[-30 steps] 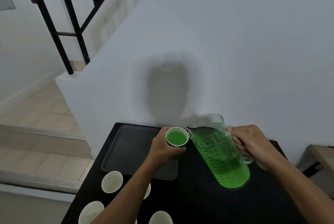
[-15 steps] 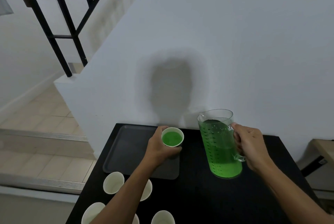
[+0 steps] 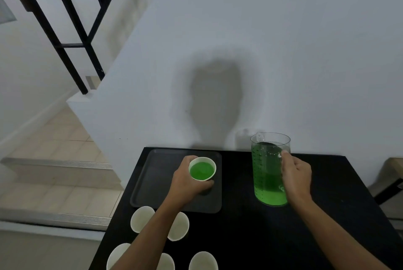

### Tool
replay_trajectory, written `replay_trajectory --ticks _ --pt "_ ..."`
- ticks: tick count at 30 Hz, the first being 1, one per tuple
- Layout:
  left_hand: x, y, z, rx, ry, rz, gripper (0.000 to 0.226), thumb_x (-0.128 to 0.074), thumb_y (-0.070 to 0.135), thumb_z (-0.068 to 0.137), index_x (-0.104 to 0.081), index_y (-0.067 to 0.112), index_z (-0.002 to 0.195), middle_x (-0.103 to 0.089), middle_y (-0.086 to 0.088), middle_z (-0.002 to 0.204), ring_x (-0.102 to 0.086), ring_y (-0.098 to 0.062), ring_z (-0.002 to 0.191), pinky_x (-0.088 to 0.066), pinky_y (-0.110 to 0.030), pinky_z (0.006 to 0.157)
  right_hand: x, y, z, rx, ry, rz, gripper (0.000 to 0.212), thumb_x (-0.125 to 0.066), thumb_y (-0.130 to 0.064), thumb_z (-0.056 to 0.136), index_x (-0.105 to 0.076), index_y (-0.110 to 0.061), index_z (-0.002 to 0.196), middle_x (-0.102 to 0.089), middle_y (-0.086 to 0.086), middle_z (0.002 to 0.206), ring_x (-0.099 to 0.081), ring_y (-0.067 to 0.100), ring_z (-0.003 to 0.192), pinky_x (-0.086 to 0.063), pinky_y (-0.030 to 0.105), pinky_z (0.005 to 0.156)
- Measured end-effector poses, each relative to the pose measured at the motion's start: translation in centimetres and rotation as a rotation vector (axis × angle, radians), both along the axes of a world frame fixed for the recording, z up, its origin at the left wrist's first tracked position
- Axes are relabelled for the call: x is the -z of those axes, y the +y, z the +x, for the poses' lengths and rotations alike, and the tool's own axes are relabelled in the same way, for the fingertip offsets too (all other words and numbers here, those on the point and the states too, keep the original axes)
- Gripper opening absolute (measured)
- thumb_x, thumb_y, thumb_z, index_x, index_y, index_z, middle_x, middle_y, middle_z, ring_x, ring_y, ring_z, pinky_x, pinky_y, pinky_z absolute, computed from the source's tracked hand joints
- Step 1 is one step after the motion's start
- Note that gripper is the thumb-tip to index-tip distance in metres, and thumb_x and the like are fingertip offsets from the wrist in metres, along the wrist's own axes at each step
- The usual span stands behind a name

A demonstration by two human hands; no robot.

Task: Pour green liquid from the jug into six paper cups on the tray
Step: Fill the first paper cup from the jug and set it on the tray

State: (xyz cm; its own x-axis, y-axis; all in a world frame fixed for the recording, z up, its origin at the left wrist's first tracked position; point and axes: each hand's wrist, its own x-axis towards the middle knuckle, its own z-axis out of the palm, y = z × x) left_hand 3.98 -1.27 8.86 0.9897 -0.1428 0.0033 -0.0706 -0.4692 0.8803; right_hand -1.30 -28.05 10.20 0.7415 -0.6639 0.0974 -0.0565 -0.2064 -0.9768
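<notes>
My left hand (image 3: 185, 182) grips a white paper cup (image 3: 202, 169) filled with green liquid, held over the right part of the dark tray (image 3: 157, 178). Whether the cup rests on the tray is unclear. My right hand (image 3: 295, 179) holds the handle of the clear jug (image 3: 267, 171), which stands upright on the black table, right of the tray, about two-thirds full of green liquid. Several empty paper cups (image 3: 141, 218) stand on the table in front of the tray, partly hidden by my left forearm.
The black table (image 3: 250, 226) stands against a white wall. To the left its edge drops to tiled steps (image 3: 54, 171) and a black railing (image 3: 72, 36). A wooden piece of furniture (image 3: 394, 167) shows at the right edge.
The jug went from tilted at the cup to upright on the table, further right. My left hand carried the filled cup left and over the tray.
</notes>
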Motion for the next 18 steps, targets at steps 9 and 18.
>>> replay_trajectory --ticks 9,18 --pt "1.0 1.3 -0.1 -0.038 0.039 -0.001 0.065 -0.084 0.030 0.051 -0.055 0.032 0.109 -0.066 0.012 0.099 -0.063 -0.006 0.092 -0.046 -0.013 0.072 3.8 0.0 1.6 0.065 -0.046 0.033 0.047 -0.050 -0.026 0.099 -0.040 -0.007 0.057 -0.029 0.008 0.054 -0.025 0.017 0.049 -0.019 0.028 0.049" --pt "1.7 2.9 -0.4 -0.027 -0.022 0.056 0.065 -0.082 0.038 0.047 -0.058 0.038 0.107 -0.061 0.012 0.106 -0.059 -0.007 0.099 -0.048 -0.026 0.084 6.8 -0.3 2.7 0.071 -0.079 0.025 0.052 -0.050 -0.017 0.099 -0.033 -0.010 0.051 -0.029 0.004 0.049 -0.025 0.016 0.043 -0.018 0.024 0.044"
